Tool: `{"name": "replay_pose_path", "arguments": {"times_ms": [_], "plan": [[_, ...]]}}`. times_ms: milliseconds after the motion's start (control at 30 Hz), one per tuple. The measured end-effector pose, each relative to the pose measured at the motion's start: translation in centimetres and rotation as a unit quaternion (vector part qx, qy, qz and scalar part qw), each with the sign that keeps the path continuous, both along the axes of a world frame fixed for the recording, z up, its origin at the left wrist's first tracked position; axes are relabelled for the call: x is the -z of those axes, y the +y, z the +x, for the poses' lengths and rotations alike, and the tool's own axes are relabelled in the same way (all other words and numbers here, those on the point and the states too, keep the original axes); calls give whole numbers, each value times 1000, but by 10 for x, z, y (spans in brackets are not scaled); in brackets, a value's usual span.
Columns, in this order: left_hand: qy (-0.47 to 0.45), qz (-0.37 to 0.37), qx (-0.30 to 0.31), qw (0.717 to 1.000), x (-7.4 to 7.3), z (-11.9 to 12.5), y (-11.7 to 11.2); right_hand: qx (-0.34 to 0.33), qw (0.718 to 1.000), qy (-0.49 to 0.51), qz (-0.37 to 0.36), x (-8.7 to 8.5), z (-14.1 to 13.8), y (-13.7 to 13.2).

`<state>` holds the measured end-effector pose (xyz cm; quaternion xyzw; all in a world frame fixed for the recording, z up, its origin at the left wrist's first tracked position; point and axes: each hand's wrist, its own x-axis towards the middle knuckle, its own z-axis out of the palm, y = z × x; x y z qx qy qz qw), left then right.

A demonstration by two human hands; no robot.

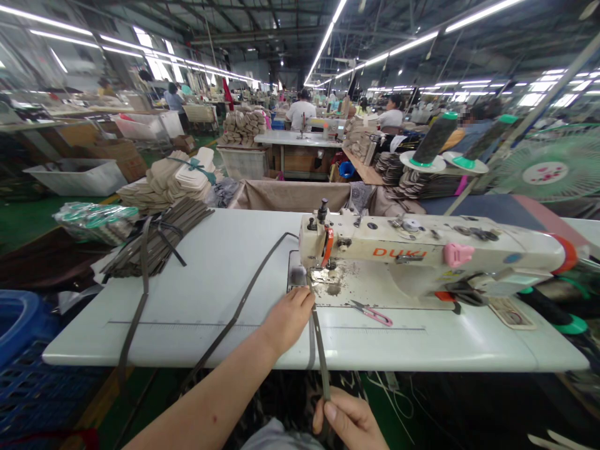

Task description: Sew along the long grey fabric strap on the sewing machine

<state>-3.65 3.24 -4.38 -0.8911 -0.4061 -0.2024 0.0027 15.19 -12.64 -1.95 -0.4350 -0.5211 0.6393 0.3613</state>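
Note:
A narrow dark grey fabric strip [320, 344] runs from the presser foot [323, 275] of a white sewing machine [375, 250] toward my body. Beside the needle area, my left hand [288, 320] has its fingers closed on the strip, close to the machine's metal plate. Below the table's front edge, my right hand [351, 419] pinches the strip between thumb and fingers. Another length of strip [239, 306] leads from behind the presser foot across the tabletop and over the front edge. Pink-handled thread snips [372, 313] lie right of my left hand.
A bundle of dark strips [157, 237] lies on the left of the white table [398, 344], one strip trailing over its edge. Thread cones [429, 144] and a green fan [546, 172] stand at right. A blue basket [25, 369] is at lower left. Other people work farther back.

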Motion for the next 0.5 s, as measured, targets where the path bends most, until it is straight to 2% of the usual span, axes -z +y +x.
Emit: {"name": "replay_pose_path", "arguments": {"times_ms": [500], "plan": [[2,4,0,1000,1,2,3,1,999,-26,43,9,2,1]]}}
